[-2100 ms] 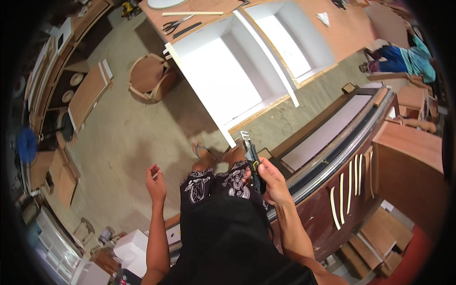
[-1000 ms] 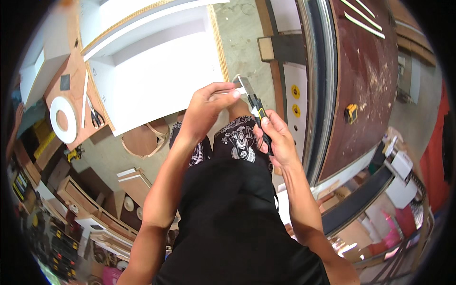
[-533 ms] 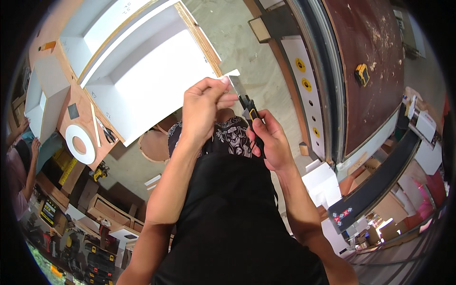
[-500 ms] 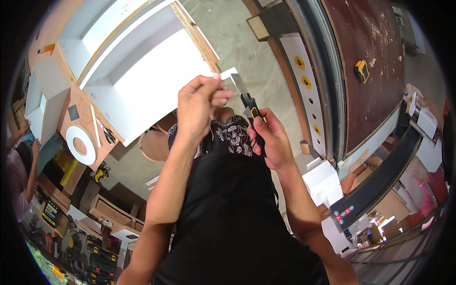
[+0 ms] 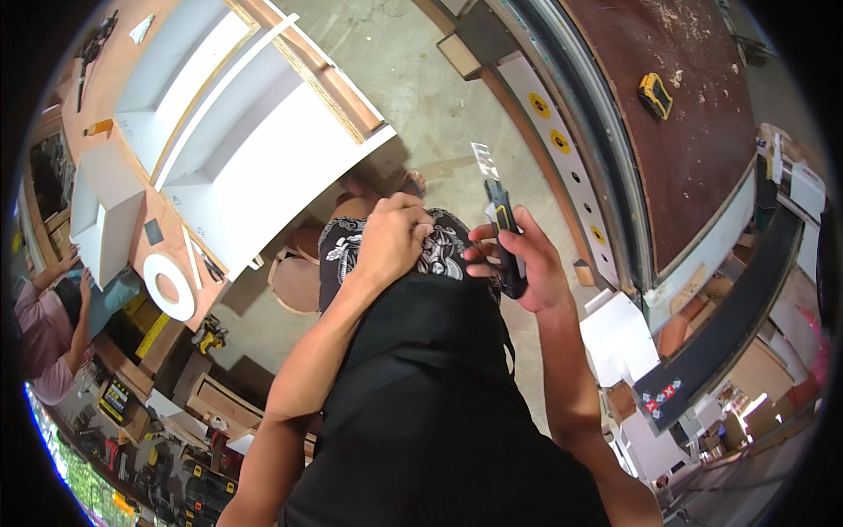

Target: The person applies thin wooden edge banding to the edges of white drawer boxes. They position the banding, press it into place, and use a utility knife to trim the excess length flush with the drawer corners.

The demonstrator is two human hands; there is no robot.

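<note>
Some of the utility knife (image 5: 502,216) hides in the right grip (image 5: 537,262).

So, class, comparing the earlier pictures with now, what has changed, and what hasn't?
The left hand has come off the white strip and drawn back over the patterned shorts, curled; its contents, if any, are hidden. The right hand has moved the utility knife rightward, away from the strip. As before, it grips the knife, blade out; the white ring still lies on the table.
</note>
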